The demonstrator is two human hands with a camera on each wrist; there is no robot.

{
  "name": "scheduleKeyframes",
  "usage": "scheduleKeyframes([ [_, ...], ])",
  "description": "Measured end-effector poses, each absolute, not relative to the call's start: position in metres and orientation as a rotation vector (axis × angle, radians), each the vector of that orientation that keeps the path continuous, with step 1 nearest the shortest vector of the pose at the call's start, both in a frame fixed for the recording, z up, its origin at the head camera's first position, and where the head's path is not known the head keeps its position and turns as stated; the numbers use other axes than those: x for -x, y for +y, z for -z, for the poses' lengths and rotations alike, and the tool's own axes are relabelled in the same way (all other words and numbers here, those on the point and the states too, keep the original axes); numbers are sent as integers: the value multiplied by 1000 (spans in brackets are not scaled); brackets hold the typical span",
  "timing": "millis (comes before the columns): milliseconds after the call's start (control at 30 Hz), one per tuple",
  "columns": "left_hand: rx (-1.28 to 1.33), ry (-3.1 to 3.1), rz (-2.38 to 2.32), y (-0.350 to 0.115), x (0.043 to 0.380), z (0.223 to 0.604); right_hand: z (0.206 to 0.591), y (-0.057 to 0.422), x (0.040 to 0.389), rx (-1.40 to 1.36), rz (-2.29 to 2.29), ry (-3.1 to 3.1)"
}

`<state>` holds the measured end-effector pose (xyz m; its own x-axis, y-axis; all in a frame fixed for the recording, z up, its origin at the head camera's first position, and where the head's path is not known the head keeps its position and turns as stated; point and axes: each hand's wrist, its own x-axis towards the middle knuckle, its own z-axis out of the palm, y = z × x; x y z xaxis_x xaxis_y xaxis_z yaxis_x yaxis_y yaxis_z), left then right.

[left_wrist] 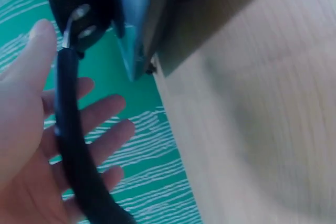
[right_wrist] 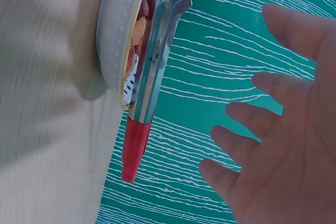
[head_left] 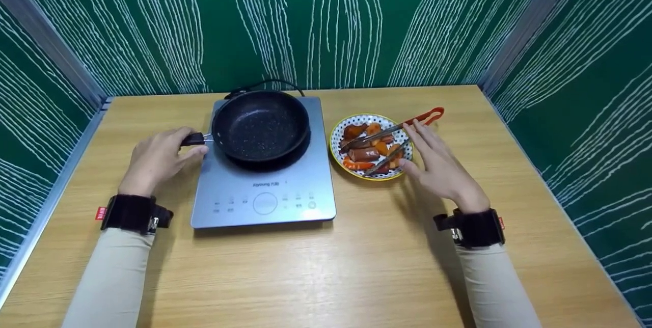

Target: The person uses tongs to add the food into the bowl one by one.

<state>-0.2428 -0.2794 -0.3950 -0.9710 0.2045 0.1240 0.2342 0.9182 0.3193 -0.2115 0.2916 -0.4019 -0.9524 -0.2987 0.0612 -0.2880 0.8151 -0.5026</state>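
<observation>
A black speckled frying pan (head_left: 260, 127) sits on an induction cooker (head_left: 265, 185), its handle (left_wrist: 71, 124) pointing left. My left hand (head_left: 160, 157) is at that handle, which crosses in front of the palm in the left wrist view, thumb and fingers spread loosely about it. On the right, a polka-dot plate (head_left: 338, 132) with a yellow rim holds cooked meat pieces (head_left: 364, 154) and orange chunks. Metal tongs (right_wrist: 154, 66) with a red handle end lie across the plate. Over them hovers my right hand (head_left: 438, 170), fingers extended and apart from the tongs in the right wrist view.
Behind the pan, a black power cord (head_left: 277, 81) curves at the back of the cooker. Green panels (head_left: 331, 22) with white streaks enclose the wooden table (head_left: 305, 277) at the back and both sides.
</observation>
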Motion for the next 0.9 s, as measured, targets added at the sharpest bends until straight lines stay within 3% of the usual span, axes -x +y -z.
scheduleKeyframes([
  [467,418,-2941,417,-282,247,404,404,297,209,452,829,2989],
  [900,314,-2972,433,-270,231,407,402,296,209,452,840,2983],
])
